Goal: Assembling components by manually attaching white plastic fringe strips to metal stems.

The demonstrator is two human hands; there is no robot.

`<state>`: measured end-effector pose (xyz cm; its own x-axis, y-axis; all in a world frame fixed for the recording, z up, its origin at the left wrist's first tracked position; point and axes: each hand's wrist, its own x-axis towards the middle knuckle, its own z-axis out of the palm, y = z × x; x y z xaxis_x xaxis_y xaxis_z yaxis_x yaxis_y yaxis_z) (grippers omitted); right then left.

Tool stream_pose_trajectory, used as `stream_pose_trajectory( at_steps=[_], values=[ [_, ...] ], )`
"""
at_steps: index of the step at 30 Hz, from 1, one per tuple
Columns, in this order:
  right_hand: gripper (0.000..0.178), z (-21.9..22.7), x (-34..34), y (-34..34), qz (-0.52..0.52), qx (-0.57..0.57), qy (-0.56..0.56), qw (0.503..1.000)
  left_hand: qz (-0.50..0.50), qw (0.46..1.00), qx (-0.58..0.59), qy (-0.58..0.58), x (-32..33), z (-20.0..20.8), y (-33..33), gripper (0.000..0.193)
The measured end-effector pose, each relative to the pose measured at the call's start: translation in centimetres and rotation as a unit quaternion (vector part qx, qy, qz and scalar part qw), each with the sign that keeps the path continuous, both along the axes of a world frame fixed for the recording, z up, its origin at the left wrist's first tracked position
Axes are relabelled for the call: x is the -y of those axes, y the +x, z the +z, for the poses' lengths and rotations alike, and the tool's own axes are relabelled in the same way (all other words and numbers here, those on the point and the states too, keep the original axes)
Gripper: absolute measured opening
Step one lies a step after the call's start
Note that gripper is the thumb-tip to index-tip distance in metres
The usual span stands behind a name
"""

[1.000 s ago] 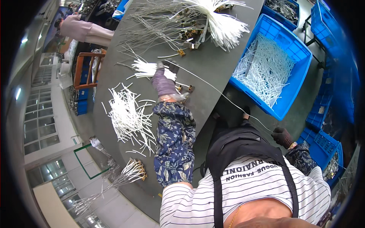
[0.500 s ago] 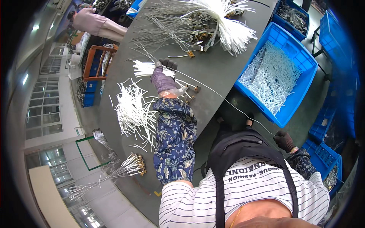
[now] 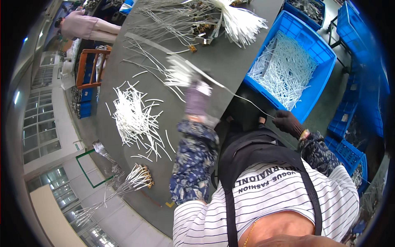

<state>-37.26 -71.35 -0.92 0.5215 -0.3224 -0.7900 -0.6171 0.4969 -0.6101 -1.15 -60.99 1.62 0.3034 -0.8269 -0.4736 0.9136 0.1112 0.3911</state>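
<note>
My left hand (image 3: 198,94), in a purple-grey glove, is closed round a bundle of short white tubes (image 3: 179,75) over the grey table; motion blurs its fingers. A long thin wire (image 3: 252,103) runs from beside that bundle, off the table edge, to my right hand (image 3: 289,122). The dark-gloved right hand is closed on the wire's end, near the blue crate (image 3: 303,117). A loose pile of white tubes (image 3: 133,117) lies on the table left of my left forearm. Thin wires (image 3: 144,57) spread out beyond the left hand.
Far on the table lie a fanned bunch of white tubes (image 3: 240,22) and wires with brass-coloured metal parts (image 3: 201,31). A wired bunch (image 3: 140,177) sits at the near left edge. White tubes fill the blue crate. Another person (image 3: 78,25) stands beyond an orange frame (image 3: 80,70).
My left hand has moved right and nearer with the bundle, off the spot above the pile. My right hand has risen toward the blue crate, still holding the wire. The view has shifted slightly.
</note>
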Motion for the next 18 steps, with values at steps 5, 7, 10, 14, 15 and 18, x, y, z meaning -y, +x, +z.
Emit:
stream_pose_trajectory(
  at_steps=[5, 7, 10, 14, 15, 18],
  values=[
    [0.038, 3.7, 0.5, 8.2, 0.144, 0.103, -0.176, 0.968, 0.146, 0.788, 0.564, 0.198, -4.1, 1.0, 4.0, 0.033],
    [0.044, 4.2, 0.2, 12.9, 0.097, 0.144, -0.161, 0.972, 0.012, 0.739, 0.571, 0.356, -2.1, 1.8, -1.9, 0.029],
    [0.061, 4.5, -0.9, 20.4, 0.143, 0.157, -0.188, 0.959, 0.077, 0.847, 0.397, 0.344, -2.8, 0.4, -2.7, 0.025],
    [0.073, 3.5, 1.1, 25.0, 0.248, 0.198, -0.33, 0.889, -0.022, 0.785, 0.505, 0.358, -6.8, -0.1, 6.7, 0.019],
    [0.074, 4.9, 2.8, 25.9, 0.227, 0.134, -0.379, 0.887, 0.004, 0.805, 0.475, 0.356, -6.8, 0.5, 7.5, 0.018],
    [0.067, 8.2, 8.0, 31.3, 0.226, 0.076, -0.499, 0.833, 0.031, 0.876, 0.365, 0.315, -8.0, 0.9, 8.1, 0.022]
  ],
)
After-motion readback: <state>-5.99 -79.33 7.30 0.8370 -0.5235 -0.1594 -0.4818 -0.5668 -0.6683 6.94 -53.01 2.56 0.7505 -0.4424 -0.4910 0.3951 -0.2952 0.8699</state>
